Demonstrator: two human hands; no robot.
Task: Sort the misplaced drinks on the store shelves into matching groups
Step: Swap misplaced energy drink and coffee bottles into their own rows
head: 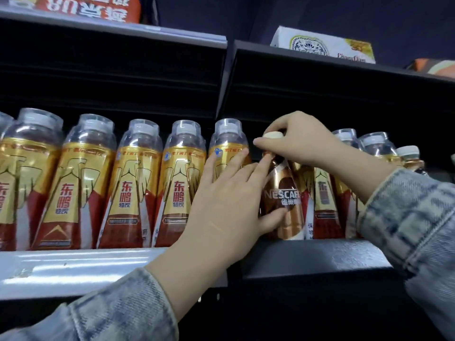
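Observation:
A brown Nescafé coffee bottle point(283, 193) with a cream cap stands on the shelf among gold-and-red energy drink bottles point(130, 188). My right hand point(295, 141) grips its cap and neck from above. My left hand point(231, 200) lies against the bottle's left side, fingers straight along the neighbouring gold bottle and thumb pressing the Nescafé label low down. More gold bottles point(322, 193) stand right of the coffee bottle, partly hidden by my right arm.
The shelf's front rail point(81, 269) runs below the bottles, with a darker section point(317, 257) on the right. The upper shelf point(344, 60) carries a white box point(322, 45) and, at left, a red pack point(86, 6). A white-capped bottle point(411, 158) stands far right.

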